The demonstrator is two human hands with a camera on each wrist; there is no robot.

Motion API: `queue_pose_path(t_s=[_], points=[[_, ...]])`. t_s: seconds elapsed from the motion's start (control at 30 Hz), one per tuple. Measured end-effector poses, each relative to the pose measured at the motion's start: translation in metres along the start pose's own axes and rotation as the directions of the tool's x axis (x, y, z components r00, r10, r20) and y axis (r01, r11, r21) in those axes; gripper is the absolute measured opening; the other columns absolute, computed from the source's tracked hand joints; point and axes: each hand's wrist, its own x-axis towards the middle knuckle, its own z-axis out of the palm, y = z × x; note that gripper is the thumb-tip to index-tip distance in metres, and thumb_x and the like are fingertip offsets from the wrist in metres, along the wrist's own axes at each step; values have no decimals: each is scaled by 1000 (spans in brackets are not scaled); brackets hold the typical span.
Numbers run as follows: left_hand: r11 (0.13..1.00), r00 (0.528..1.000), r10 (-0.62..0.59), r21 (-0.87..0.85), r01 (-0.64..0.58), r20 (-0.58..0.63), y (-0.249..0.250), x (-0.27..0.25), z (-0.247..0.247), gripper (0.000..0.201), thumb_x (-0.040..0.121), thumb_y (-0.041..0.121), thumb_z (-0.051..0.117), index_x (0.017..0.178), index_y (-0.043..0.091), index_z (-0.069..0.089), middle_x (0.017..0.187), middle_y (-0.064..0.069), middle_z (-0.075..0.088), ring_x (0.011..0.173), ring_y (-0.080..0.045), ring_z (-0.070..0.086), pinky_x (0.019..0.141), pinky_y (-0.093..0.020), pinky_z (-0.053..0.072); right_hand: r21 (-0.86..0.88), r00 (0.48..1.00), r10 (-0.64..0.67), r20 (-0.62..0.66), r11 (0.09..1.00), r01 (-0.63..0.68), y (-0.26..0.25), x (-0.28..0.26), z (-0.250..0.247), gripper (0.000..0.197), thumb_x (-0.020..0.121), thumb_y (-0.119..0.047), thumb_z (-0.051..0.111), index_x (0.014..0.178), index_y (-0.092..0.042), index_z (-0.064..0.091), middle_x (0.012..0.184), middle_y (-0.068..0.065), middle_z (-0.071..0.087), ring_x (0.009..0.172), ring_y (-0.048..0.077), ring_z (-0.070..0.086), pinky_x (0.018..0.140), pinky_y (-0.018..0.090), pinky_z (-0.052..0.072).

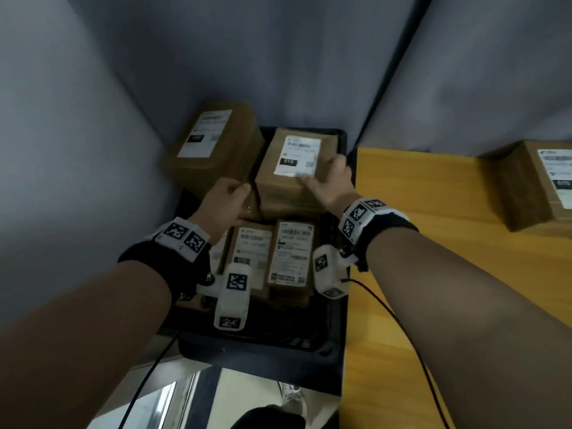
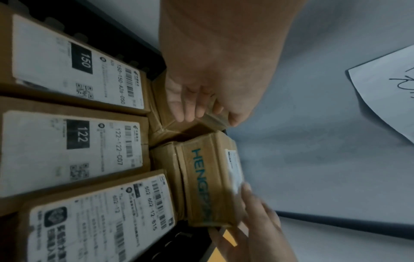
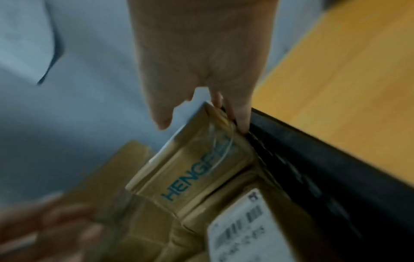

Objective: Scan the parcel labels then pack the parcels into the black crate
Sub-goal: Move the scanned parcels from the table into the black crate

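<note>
Both hands are down in the black crate (image 1: 335,308), working the far end where the bigger boxes go. The right hand (image 1: 329,184) has the HENGFENG-printed parcel (image 1: 292,168), thumb laid on the white label on top and fingers hooked down its far side, squeezed between cardboard and crate wall; that reads as a lowering grip, label kept upward so it stays readable once seated. From the right wrist view this parcel sits tilted, one corner riding higher, so it looks not yet settled flat. Just beside it, the left hand (image 1: 227,201) curls its fingers (image 2: 192,108) over the near top edge of the neighbouring parcel (image 1: 210,147), thumb on the outer face, which stands taller than the rim and leans toward the wall; my guess is the hand is steadying or nudging it aside to open room for the incoming box. Nearer the wrists, three slim parcels lie side by side in the crate, labels up: the 150 parcel (image 2: 74,63), the 122 parcel (image 2: 71,147) and a third (image 1: 291,255) closest to the right wrist, packed tight to save floor space. Off beyond the right hand, one more parcel (image 1: 532,184) waits on the yellow table (image 1: 418,243), so the job appears well along, not finished. No scanner shows in any view.
</note>
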Motion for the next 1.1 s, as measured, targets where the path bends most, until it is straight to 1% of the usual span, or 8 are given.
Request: queue_pose_path(t_s=[0.1,0.23,0.33,0.4,0.7,0.9,1.0,1.1], points=[[1000,1000,6,23,-6,25,-3,2,-8,42,100,36,45,135,14,40,115,-3,51,79,-7,54,57,-20,45,-248,979,-64,195,962,112,2,-3,7,68,85,-30,71,141,-22,33,144,13,28,128,30,42,106,33,35],[997,998,27,65,-31,57,-4,6,-13,44,99,39,43,136,15,39,116,-4,54,84,-10,56,70,-25,51,-375,985,-160,64,911,172,0,-7,15,49,87,-5,58,133,-17,44,137,15,39,118,33,51,101,34,41],[995,996,49,84,-55,68,-5,10,-17,39,100,38,43,132,16,41,99,2,55,83,-11,56,81,-31,52,-434,984,-175,-33,889,144,-9,-9,22,51,88,5,47,136,-13,45,136,15,43,116,34,53,99,37,43],[996,996,49,74,-55,74,-5,11,-18,40,99,38,44,133,17,40,102,1,56,86,-12,57,83,-33,53,-480,981,-180,-65,868,128,-11,-9,25,50,88,7,44,135,-10,48,133,16,46,114,35,54,97,39,45],[999,998,19,43,-22,62,-10,15,-25,47,99,39,46,139,17,37,117,-6,57,88,-13,59,83,-31,54,-472,991,-81,-111,881,19,-6,7,20,30,87,3,49,114,-3,59,113,18,63,103,35,60,84,37,52],[997,996,57,44,-60,74,-2,5,-22,45,99,39,45,138,17,38,117,-4,57,88,-12,59,78,-28,53,-396,997,-66,44,915,78,-6,-2,6,51,87,-15,64,133,-7,42,129,15,53,116,30,54,87,31,43],[996,993,79,34,-82,92,7,-5,-14,38,100,36,44,132,17,40,103,0,58,84,-11,58,74,-26,51,-346,995,-103,3,933,98,-2,-18,-6,55,89,-18,62,137,-9,37,134,17,47,117,32,52,92,37,45],[992,985,116,29,-120,126,17,-16,0,24,101,34,42,120,19,43,98,1,56,87,-13,56,75,-25,50,-357,992,-123,-13,928,110,8,-32,-23,52,90,-17,61,136,-9,39,134,16,46,118,31,50,86,31,41]])
